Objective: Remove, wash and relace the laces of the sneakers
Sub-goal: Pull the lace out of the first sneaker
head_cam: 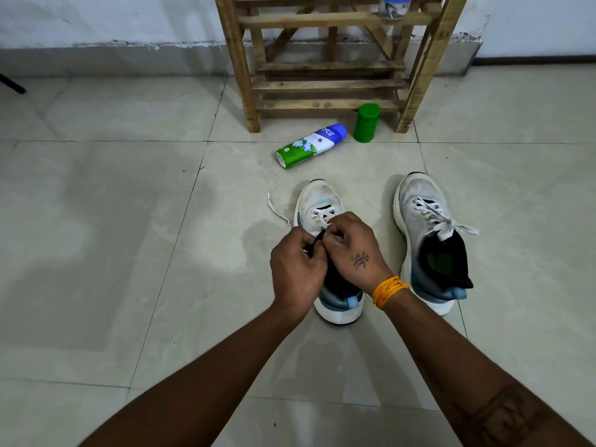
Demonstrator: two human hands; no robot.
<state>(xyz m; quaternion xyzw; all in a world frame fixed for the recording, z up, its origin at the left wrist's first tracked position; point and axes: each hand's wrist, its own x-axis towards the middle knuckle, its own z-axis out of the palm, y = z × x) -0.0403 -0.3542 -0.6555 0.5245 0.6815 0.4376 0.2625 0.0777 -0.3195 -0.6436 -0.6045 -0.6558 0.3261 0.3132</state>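
Two white and blue sneakers stand side by side on the tiled floor, toes pointing away from me. Over the left sneaker (317, 196) both hands work at the upper eyelets. My left hand (298, 267) has its fingers curled and pinches the sneaker's edge or lace by the tongue. My right hand (353, 250) pinches the white lace (319, 217) close to the eyelets. One loose end of that lace (274, 208) trails on the floor to the left. The right sneaker (429, 233) is fully laced, its lace ends (464, 229) hanging loose to the right.
A wooden rack (322, 69) stands against the far wall. A spray can (311, 145) lies on its side before it, beside an upright green container (366, 123). A small jar (393, 6) sits on a rack shelf. A dark object (13, 85) shows at the far left.
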